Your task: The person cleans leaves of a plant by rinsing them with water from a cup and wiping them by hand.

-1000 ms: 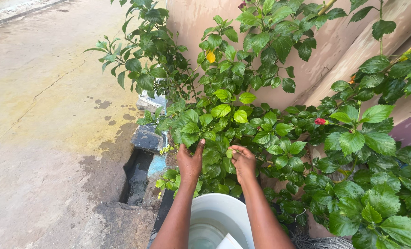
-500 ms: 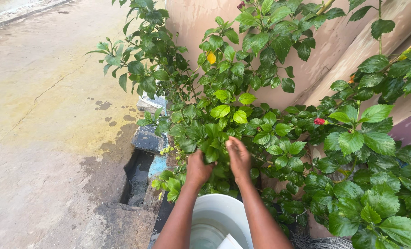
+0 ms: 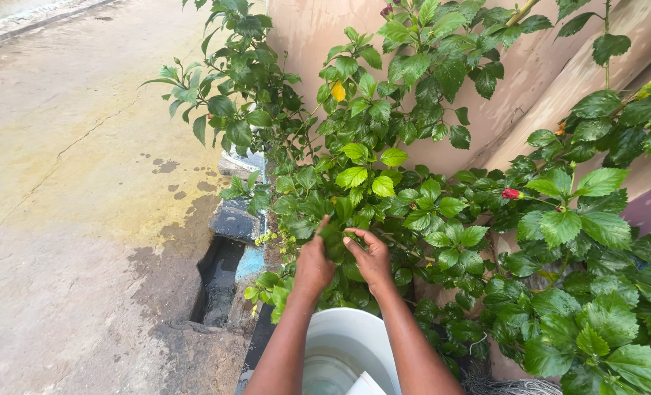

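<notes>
A leafy green shrub [image 3: 413,168] with red buds grows against a pinkish wall. My left hand [image 3: 313,262] and my right hand [image 3: 373,257] are both up in its lower foliage, close together. Their fingers close around a cluster of dark green leaves [image 3: 334,235] between them. A white bucket [image 3: 351,344] with water in it stands directly under my forearms.
A red flower bud [image 3: 511,194] and a yellow leaf [image 3: 334,91] show on the shrub. An open drain gap [image 3: 217,281] lies left of the bucket, beside a wet concrete road [image 3: 69,219]. The wall [image 3: 530,73] rises behind the plant.
My hands have drawn together on the same leaf cluster; a second ago the left was flat against the leaves and the right pinched a leaf further right.
</notes>
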